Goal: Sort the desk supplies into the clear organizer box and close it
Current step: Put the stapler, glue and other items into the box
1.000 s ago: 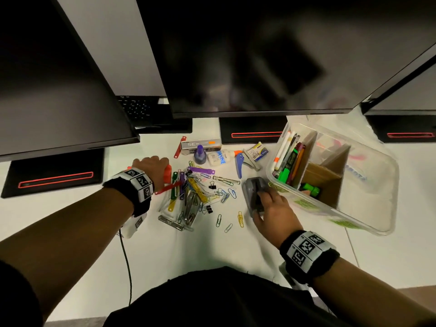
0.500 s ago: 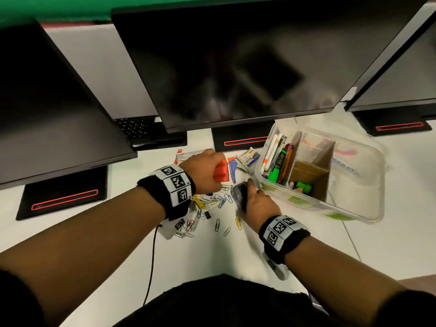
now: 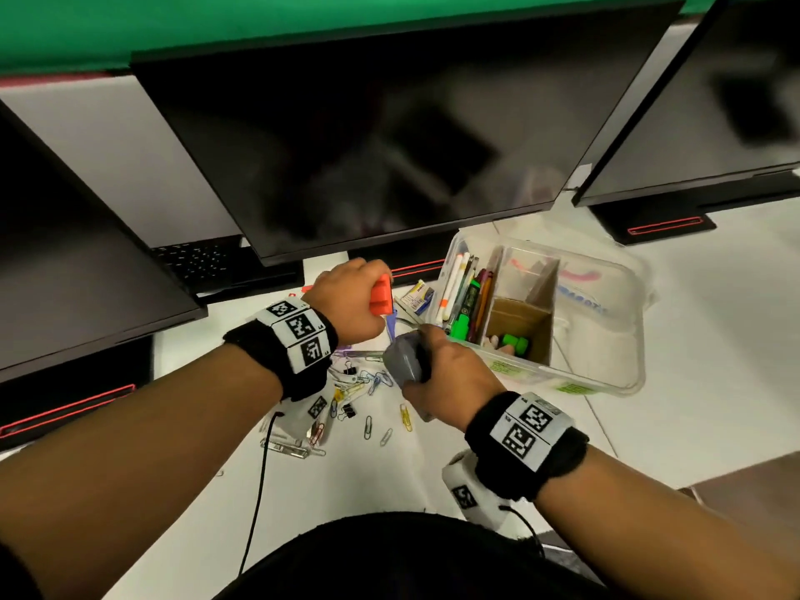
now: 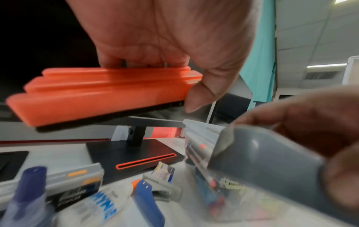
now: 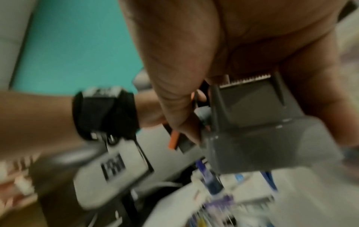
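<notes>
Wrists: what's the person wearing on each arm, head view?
Bare forearms, no sleeves. Each wrist has a black fabric band carrying white blocks printed with black square fiducial markers. A white camera unit sits under each wrist, trailing a thin black cable.

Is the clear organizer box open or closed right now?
Open. The clear organizer box has no lid on top; pens and its cardboard divider show directly from above.

Left grip (image 3: 346,300), right grip (image 3: 450,376) both clenched

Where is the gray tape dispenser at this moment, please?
In the head view, the right hand holds the gray tape dispenser off the desk, just left of the clear organizer box and below the left hand's orange eraser.
</notes>
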